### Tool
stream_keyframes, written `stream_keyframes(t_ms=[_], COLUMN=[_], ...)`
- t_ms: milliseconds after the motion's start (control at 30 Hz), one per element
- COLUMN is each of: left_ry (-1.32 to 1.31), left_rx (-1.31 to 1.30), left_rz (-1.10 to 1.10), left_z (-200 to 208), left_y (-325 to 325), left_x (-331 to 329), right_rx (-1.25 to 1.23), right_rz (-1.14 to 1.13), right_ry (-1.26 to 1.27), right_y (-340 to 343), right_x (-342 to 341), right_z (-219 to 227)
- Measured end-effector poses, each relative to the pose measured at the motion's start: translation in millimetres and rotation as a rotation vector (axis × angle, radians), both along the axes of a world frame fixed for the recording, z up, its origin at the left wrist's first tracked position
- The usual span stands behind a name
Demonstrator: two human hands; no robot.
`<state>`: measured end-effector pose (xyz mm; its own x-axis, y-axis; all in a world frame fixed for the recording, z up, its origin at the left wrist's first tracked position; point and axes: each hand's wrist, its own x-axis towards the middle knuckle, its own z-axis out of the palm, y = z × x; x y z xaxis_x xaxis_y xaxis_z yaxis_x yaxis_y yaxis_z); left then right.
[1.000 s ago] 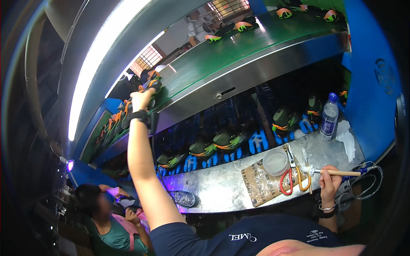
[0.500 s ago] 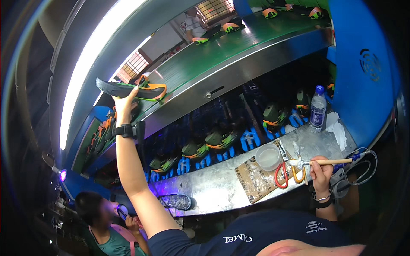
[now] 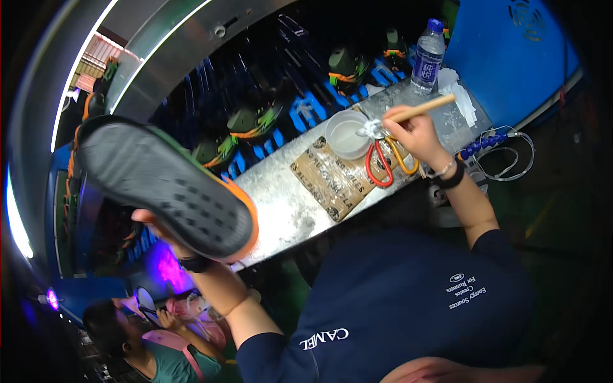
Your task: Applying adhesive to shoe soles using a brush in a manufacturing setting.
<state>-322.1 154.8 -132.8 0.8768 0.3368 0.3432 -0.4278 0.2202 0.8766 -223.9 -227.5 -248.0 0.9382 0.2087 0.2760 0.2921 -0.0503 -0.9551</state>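
My left hand (image 3: pixel 156 226) grips a shoe (image 3: pixel 169 182) at its edge, the dark grey sole facing me and an orange rim along one end. Part of the hand is hidden behind the sole. Between the fingers of my right hand (image 3: pixel 415 137) is a brush (image 3: pixel 431 107) with a pale wooden handle. Its whitish head lies at the rim of a round clear plastic tub (image 3: pixel 345 135). Beside the tub are scissors-like loop handles, one red (image 3: pixel 377 173) and one yellow (image 3: pixel 407 167). They lie partly on a brown taped cardboard sheet (image 3: pixel 332 182).
A capped water bottle (image 3: pixel 428 59) and crumpled white paper (image 3: pixel 460 96) stand on the metal ledge (image 3: pixel 287 223). Behind it, several dark green and orange shoes (image 3: pixel 252 121) sit on blue holders (image 3: pixel 308 110). Another person (image 3: pixel 137 338) is at lower left.
The shoe in my left hand has come down from the upper belt, closer to me, its sole now facing me. My right hand has brought the brush to the tub. The view has shifted downward.
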Motion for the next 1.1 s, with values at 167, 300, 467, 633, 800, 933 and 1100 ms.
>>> stream_keyframes(t_ms=[167, 300, 467, 633, 800, 933, 1100], left_ry=[0.148, 0.309, 0.414, 0.372, 0.272, 0.165, 0.109], left_rx=[-0.591, -0.807, -0.765, -0.356, -0.11, 0.053, 0.169], left_rz=[-0.193, -0.551, -0.674, -0.444, -0.344, -0.298, -0.273], left_z=[-95, -117, -134, -138, -112, -88, -63], left_y=[-65, -77, -75, -69, -68, -76, -82], left_x=[-29, -50, -50, -29, -4, 16, 22], right_rx=[-0.222, -0.37, -0.374, -0.259, -0.26, -0.255, 0.097], right_rz=[0.069, 0.123, 0.114, 0.133, 0.278, 0.453, 0.189], right_ry=[-0.047, -0.02, 0.001, 0.093, 0.09, 0.193, 0.114], right_y=[30, 36, 37, 30, 23, 23, 27], right_x=[20, 33, 36, 29, 19, 19, 13], right_z=[-6, -15, -17, -6, 5, 9, 23])
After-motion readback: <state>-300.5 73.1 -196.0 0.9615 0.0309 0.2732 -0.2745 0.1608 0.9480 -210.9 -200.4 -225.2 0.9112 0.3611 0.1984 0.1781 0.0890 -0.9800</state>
